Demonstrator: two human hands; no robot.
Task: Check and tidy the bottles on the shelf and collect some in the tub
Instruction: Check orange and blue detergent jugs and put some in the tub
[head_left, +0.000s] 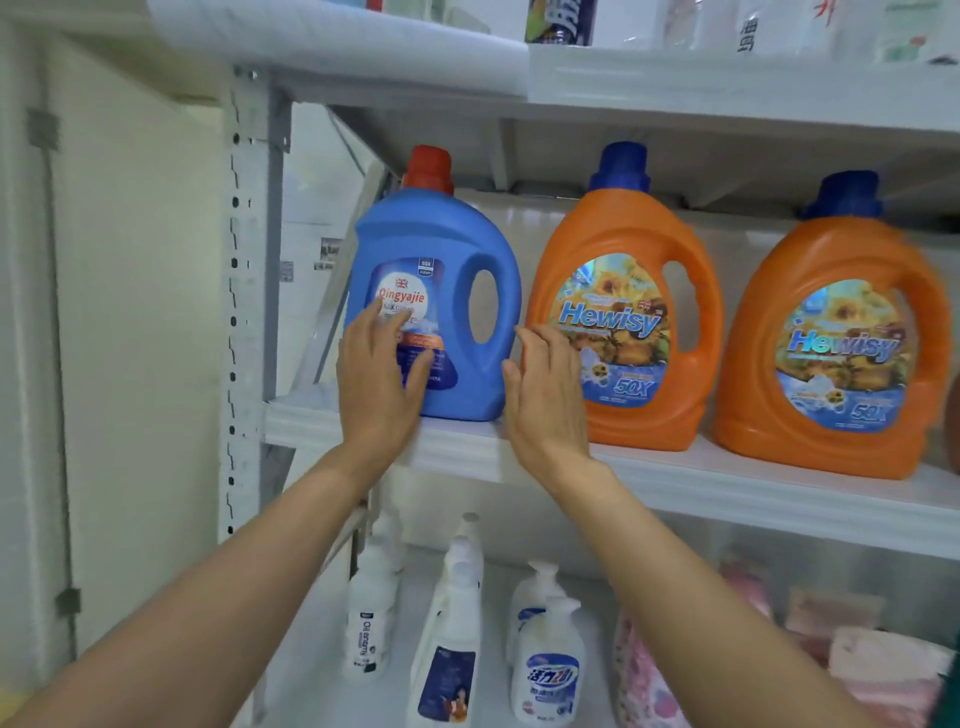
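Left hand (382, 374) lies flat, fingers straight, on the front label of a blue detergent bottle (441, 234). My right hand (545, 395) is loosely spread just beside the bottle's handle side; I cannot tell if it touches. On the white shelf (727, 493), that bottle stands upright at the left end, with an orange bottle (623, 218) beside it and a second orange bottle (841, 249) further right. Small white pump bottles (548, 670) stand on the level below.
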